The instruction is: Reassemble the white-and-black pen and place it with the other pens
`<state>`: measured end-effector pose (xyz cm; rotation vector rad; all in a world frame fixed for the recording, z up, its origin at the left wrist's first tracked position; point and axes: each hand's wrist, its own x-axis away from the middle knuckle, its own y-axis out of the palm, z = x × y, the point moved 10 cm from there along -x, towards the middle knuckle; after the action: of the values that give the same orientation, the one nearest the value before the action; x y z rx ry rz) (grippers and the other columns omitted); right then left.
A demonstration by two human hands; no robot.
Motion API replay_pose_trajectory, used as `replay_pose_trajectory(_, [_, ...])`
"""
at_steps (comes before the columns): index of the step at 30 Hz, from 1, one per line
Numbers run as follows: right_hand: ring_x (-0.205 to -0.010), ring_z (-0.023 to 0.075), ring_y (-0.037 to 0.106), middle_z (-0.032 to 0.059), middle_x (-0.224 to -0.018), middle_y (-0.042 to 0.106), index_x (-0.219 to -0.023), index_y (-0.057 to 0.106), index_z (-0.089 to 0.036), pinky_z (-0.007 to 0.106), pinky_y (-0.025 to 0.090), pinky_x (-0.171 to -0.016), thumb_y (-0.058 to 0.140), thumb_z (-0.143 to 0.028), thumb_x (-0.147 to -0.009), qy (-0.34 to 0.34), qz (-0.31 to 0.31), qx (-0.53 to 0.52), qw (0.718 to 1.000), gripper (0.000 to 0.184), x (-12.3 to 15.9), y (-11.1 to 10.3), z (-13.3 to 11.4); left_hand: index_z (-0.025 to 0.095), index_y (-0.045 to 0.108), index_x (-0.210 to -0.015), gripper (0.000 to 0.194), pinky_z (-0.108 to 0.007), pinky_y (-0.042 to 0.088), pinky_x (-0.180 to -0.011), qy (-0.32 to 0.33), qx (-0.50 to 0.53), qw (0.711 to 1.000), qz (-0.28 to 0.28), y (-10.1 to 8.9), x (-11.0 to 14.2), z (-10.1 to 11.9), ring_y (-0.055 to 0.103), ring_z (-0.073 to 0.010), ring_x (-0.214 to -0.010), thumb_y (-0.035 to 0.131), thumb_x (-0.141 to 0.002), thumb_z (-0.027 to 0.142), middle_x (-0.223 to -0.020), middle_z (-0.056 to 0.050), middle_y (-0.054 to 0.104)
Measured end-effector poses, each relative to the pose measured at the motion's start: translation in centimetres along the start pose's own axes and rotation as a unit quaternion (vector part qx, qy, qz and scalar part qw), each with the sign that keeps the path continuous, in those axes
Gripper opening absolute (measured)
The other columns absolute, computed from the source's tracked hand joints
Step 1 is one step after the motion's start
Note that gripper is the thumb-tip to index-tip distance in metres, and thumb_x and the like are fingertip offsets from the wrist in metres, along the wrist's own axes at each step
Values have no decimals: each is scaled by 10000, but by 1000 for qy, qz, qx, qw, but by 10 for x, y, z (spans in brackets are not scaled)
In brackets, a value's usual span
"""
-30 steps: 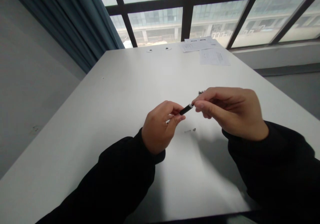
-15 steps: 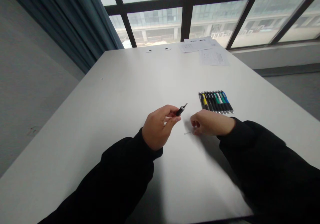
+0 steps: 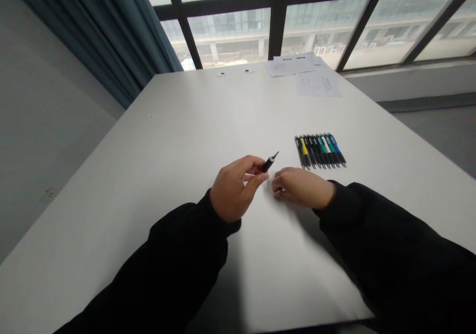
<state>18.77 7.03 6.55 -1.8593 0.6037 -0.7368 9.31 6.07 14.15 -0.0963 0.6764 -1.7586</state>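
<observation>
Above the table [image 3: 186, 125], left hand [image 3: 235, 189] pinches pen barrel [image 3: 267, 165] near right hand [image 3: 303, 187], grip unclear.

Black pen barrel [image 3: 267, 165], slanted, thin tip protruding, off the table [image 3: 178, 140]

Left hand [image 3: 236, 187]: bare | right hand [image 3: 302, 186]: bare | left sleeve [image 3: 163, 269]: long, black, loose, bunched | right sleeve [image 3: 386, 244]: matching black, narrowing at wrist

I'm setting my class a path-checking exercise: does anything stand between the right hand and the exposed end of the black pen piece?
Nothing visible does. The left hand grips the black pen piece by its lower end. The right hand is close beside it, and the row of pens lies farther off, outside that gap.
</observation>
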Motion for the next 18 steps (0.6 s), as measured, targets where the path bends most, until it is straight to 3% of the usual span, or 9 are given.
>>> replay_pose_trajectory(5, [-781,190,617,92,-828,687,-750,682,-149,275,434,-721,568,-104,-775,-44,-9,-3,999,125,0,3,-11,156,633,-977,147,-269,538,-743,-18,25,999,-21,5,1,-4,651,-139,-789,594,-871,251,-879,-43,696])
replay_pose_trajectory(9, [-625,117,542,16,-722,639,-772,642,-155,246,416,-618,608,-130,-771,-89,54,-159,982,43,14,-30,-16,164,606,-1025,180,-297,522,-831,-26,75,996,-46,7,6,-11,673,-154,-887,539,-914,289,-953,-48,712])
replay_pose_trajectory(11, [-561,102,500,-13,-652,586,-801,626,-169,237,387,-534,627,-217,-817,-56,125,-285,949,50,23,-54,-5,170,602,-1039,179,-300,519,-824,-26,72,995,-60,8,9,-15,672,-158,-900,509,-926,273,-972,-50,715])
replay_pose_trajectory(15, [-544,104,500,-2,-658,594,-797,617,-202,254,407,-493,708,-346,-803,-54,314,-446,837,170,50,-97,9,169,595,-1060,194,-308,522,-817,-4,60,994,-93,13,13,-16,667,-166,-908,458,-930,208,-1000,-58,710])
replay_pose_trajectory(18, [-509,106,515,7,-654,622,-809,641,-218,264,428,-464,732,-380,-785,-58,362,-462,808,188,57,-104,4,164,600,-1041,197,-315,520,-852,8,54,993,-104,14,13,-13,666,-166,-928,443,-923,173,-1033,-65,703])
